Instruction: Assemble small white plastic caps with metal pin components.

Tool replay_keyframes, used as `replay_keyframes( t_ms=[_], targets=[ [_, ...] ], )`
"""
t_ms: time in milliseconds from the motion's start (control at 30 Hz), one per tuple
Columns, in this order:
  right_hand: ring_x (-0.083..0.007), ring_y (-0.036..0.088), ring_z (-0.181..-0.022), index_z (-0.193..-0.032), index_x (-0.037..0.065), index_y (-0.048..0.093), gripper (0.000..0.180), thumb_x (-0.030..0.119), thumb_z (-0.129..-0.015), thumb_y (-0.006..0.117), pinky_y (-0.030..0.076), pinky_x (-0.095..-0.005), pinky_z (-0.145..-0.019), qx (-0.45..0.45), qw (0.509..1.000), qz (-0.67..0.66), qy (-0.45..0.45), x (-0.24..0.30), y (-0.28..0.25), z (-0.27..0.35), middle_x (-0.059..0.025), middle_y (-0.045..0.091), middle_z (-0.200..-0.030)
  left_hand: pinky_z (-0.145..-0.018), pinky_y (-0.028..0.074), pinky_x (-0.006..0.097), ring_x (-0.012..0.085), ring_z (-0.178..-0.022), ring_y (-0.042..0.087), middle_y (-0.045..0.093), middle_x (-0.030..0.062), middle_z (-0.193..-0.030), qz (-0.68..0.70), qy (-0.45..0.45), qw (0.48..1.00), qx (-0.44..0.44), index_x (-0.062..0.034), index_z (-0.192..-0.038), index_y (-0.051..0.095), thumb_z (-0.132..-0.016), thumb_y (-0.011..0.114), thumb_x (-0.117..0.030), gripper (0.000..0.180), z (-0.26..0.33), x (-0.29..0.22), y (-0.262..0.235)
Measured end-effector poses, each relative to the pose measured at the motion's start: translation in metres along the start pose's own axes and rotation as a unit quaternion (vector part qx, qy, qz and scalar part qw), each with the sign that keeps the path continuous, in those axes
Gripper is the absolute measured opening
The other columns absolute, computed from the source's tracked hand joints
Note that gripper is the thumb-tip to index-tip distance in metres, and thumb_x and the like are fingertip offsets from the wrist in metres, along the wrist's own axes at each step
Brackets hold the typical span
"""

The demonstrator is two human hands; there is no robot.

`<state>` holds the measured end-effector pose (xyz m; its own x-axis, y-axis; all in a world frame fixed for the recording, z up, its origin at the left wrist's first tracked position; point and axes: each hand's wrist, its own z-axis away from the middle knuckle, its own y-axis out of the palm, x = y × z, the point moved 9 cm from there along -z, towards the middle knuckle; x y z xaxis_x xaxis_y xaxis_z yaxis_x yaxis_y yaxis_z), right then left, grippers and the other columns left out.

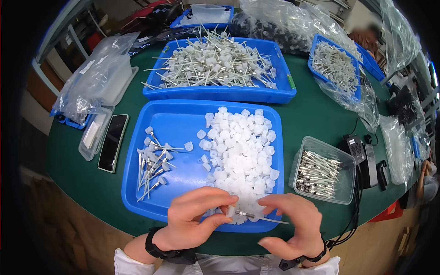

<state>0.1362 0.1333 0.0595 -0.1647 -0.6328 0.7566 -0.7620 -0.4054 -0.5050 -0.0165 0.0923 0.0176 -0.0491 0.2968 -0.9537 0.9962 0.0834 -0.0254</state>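
My left hand (189, 216) pinches a white plastic cap (231, 211) between thumb and fingertips, over the near edge of a shallow blue tray (190, 176). A thin rod with a metal collar (245, 214) sticks out of that cap to the right, its pale end reaching toward my other side. Around the rod's far end, without visible contact, my right hand (298, 224) has its thumb and fingers spread apart. Loose white caps (240, 151) heap up in the tray's right half. At its left lie several capped rods (153, 162).
Behind stands a deeper blue bin (220, 94) piled with capped rods. A clear box of bare rods (318, 174) sits at right, beside black devices with cables (362, 156). A phone (113, 143) lies at left, near plastic bags (94, 85). Another blue tray (334, 66) is farther right.
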Motion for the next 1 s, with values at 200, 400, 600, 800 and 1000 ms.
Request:
replay_keyframes(
  t_ms=[200,400,600,800,1000],
  targets=[
    [-0.0193,0.053,-0.049,-0.079,0.0,0.059,0.016,0.011,-0.072,0.07,0.041,-0.0293,-0.043,0.037,0.988,0.123,-0.082,0.008,0.024,0.01,-0.0063,0.054,-0.063,-0.068,0.05,0.025,0.0146,-0.077,0.058,0.061,0.0144,-0.094,0.049,-0.025,0.996,0.065,0.0048,-0.102,0.063,-0.074,0.064,0.011,0.028,-0.001,0.002,0.015],
    [-0.019,0.054,-0.049,-0.078,0.0,0.059,0.015,0.009,-0.072,0.07,0.04,-0.0278,-0.041,0.054,0.988,0.115,-0.085,0.009,0.026,0.006,-0.0063,0.053,-0.063,-0.073,0.052,0.025,0.0131,-0.082,0.058,0.06,0.0109,-0.092,0.279,-0.242,0.925,0.09,0.0078,-0.107,0.059,-0.078,0.064,0.008,0.029,0.012,0.035,0.021],
    [-0.0217,0.055,-0.05,-0.081,-0.002,0.058,0.015,0.007,-0.074,0.068,0.043,-0.0298,-0.043,0.092,0.994,0.034,-0.04,0.004,0.028,0.01,-0.0084,0.053,-0.065,-0.059,0.052,0.027,0.018,-0.067,0.063,0.064,0.0172,-0.081,0.208,-0.164,0.961,0.078,0.0099,-0.094,0.063,-0.072,0.072,0.003,0.024,0.007,0.027,0.017],
    [-0.0239,0.053,-0.049,-0.085,-0.004,0.056,0.015,0.003,-0.076,0.066,0.043,-0.0311,-0.043,0.081,0.995,-0.028,-0.056,0.008,0.029,0.014,-0.0103,0.053,-0.066,-0.063,0.056,0.029,0.0197,-0.07,0.065,0.065,0.0183,-0.082,0.284,-0.142,0.944,0.088,0.0099,-0.095,0.064,-0.074,0.065,0.012,0.021,0.015,0.03,0.022],
    [-0.023,0.052,-0.048,-0.084,-0.004,0.056,0.014,0.001,-0.076,0.066,0.042,-0.0303,-0.042,0.083,0.993,-0.053,-0.059,0.009,0.03,0.015,-0.0106,0.052,-0.065,-0.062,0.056,0.029,0.0202,-0.069,0.066,0.065,0.0192,-0.082,0.335,-0.171,0.921,0.103,0.0107,-0.095,0.063,-0.075,0.064,0.013,0.021,0.017,0.034,0.029]
  ],
)
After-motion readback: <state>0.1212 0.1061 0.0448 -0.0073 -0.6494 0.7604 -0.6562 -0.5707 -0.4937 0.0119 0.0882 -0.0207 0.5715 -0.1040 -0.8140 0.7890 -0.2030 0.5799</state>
